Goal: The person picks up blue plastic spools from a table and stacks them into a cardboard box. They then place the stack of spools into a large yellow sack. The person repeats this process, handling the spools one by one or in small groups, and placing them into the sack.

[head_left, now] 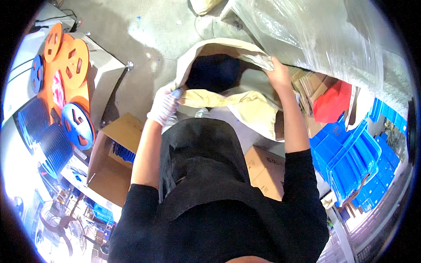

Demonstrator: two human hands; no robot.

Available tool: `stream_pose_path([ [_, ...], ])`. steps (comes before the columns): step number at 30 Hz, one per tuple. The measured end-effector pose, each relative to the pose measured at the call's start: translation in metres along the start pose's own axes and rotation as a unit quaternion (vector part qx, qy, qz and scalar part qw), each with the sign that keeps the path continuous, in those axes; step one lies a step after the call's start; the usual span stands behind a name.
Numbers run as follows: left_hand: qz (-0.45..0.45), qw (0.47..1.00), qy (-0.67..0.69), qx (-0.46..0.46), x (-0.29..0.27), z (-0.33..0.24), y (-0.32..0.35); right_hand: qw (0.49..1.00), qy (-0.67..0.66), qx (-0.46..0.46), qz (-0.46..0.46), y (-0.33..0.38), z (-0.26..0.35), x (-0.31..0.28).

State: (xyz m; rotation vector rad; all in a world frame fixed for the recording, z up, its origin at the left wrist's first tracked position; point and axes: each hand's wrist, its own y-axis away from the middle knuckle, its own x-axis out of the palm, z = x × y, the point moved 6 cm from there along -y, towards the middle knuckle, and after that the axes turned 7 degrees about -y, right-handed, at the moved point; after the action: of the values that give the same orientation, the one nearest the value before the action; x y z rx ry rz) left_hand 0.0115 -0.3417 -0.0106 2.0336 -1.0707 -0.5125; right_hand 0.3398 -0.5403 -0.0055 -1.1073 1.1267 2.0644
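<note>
Both hands grasp the sack (245, 103) mouth at frame centre: gloved left hand (164, 105) clenched, bare right hand (277, 72) pinching; keep its rim spread wide.

Open brown cardboard box (115, 163) near left – closed brown carton (266, 172) near right – cream sack (228, 94) centre, mouth open.

A big sack (228, 74) is standing open in front of the person. The left hand (164, 105) is gripping its near rim, and the right hand (277, 72) is gripping its far right rim. A box (116, 162) is sitting below the left fingers. Reels (66, 87) are lying far to the left of them. Crates (351, 162) are stacking up to the right, below the right fingers. A plastic sheet (324, 39) is hanging just above those fingers.
</note>
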Motion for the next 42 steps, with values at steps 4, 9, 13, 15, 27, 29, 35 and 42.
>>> stream_pose_path([
  [4, 0.032, 0.996, -0.04, 0.067, 0.04, -0.015, -0.022, 0.994, 0.053, -0.07, -0.059, -0.051, 0.002, -0.036],
  [9, 0.033, 0.987, -0.155, 0.034, 0.074, 0.011, -0.09, 0.961, 0.186, -0.174, -0.107, -0.062, 0.058, -0.048],
  [13, -0.024, 0.935, -0.347, 0.074, 0.049, 0.075, -0.048, 0.967, 0.012, -0.166, 0.193, -0.009, 0.022, 0.097],
  [15, -0.098, 0.939, -0.303, 0.127, 0.016, 0.146, -0.001, 0.954, 0.114, -0.17, 0.219, 0.087, 0.038, 0.134],
  [27, -0.41, 0.867, 0.029, -0.28, -0.163, 0.475, 0.275, 0.845, 0.067, -0.241, 0.473, 0.088, 0.154, 0.27],
  [29, -0.44, 0.853, 0.16, -0.229, -0.164, 0.466, 0.259, 0.923, 0.122, -0.265, 0.253, 0.026, 0.244, 0.226],
  [35, -0.449, 0.787, 0.398, -0.147, -0.129, 0.441, 0.24, 0.926, -0.115, -0.257, 0.25, -0.011, 0.438, 0.247],
  [42, -0.454, 0.733, 0.454, -0.225, -0.077, 0.41, 0.279, 0.75, 0.181, -0.515, 0.373, 0.136, 0.601, 0.372],
])
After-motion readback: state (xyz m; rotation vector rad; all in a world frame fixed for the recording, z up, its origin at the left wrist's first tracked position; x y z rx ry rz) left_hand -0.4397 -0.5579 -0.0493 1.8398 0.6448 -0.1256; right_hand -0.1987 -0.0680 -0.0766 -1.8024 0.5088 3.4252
